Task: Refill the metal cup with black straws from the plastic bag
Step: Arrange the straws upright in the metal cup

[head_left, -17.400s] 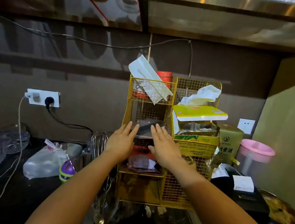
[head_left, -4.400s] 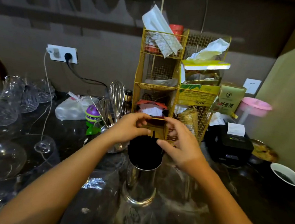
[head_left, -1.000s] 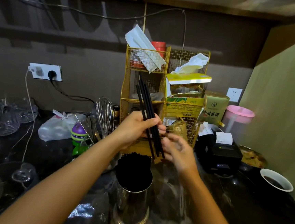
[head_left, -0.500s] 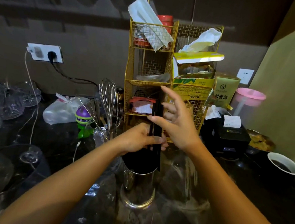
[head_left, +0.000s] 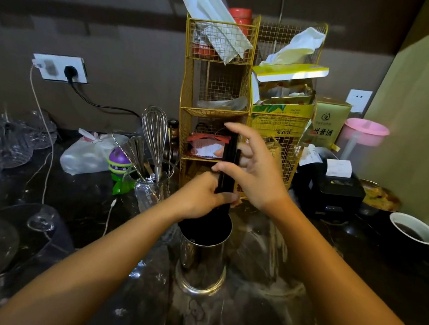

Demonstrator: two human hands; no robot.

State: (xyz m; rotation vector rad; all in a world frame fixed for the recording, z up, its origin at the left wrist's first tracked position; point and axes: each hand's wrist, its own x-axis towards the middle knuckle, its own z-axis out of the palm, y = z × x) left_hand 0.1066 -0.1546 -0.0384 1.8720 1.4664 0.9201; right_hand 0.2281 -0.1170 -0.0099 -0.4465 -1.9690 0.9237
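A shiny metal cup point(head_left: 200, 262) stands on the dark counter in front of me, packed with black straws whose tops fill its mouth. Above it I hold a small bundle of black straws point(head_left: 229, 161) upright, their lower ends going down into the cup. My left hand point(head_left: 202, 197) is closed around the bundle just above the rim. My right hand point(head_left: 254, 171) steadies the upper part with thumb and fingers, the other fingers spread. A crumpled clear plastic bag point(head_left: 265, 247) lies on the counter around and behind the cup.
A yellow wire rack point(head_left: 214, 89) with boxes and packets stands right behind the cup. A glass with a whisk point(head_left: 156, 134) sits to the left, glassware point(head_left: 5, 144) further left. A black receipt printer point(head_left: 335, 191) and a paper cup point(head_left: 413, 229) are at the right.
One second ago the bundle was tilted and held higher over the cup. It now stands upright with its lower ends down in the cup, and my right hand grips it higher.
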